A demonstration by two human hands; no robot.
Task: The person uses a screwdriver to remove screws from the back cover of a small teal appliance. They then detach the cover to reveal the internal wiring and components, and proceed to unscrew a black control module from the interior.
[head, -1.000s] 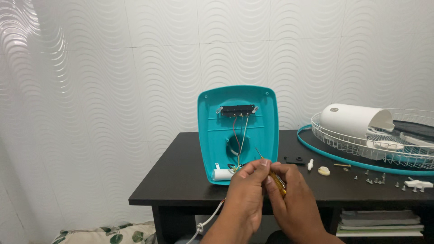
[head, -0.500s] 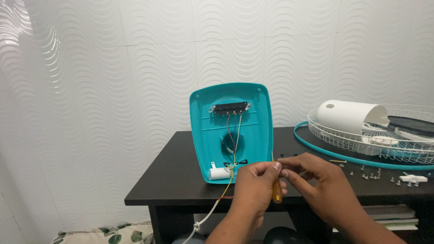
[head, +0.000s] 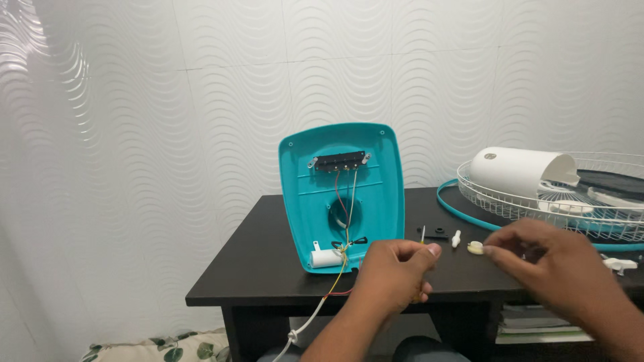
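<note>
A teal fan base panel (head: pixel 343 194) stands upright on the dark table (head: pixel 268 268), wires trailing from its inner face. Just right of it, the left hand (head: pixel 396 275) is raised and loosely curled, thumb and forefinger pinching a thin wire end (head: pixel 422 234). Further right, the right hand (head: pixel 550 265) hovers over the table, fingertips pinched; contents cannot be made out. A white fan grille (head: pixel 537 194) lies behind.

Soft, even indoor light, brightest on the wall (head: pixel 134 134) at upper left, leaves faint shadows; the right hand (head: pixel 550 268) is slightly motion-blurred, the rest sharp.
</note>
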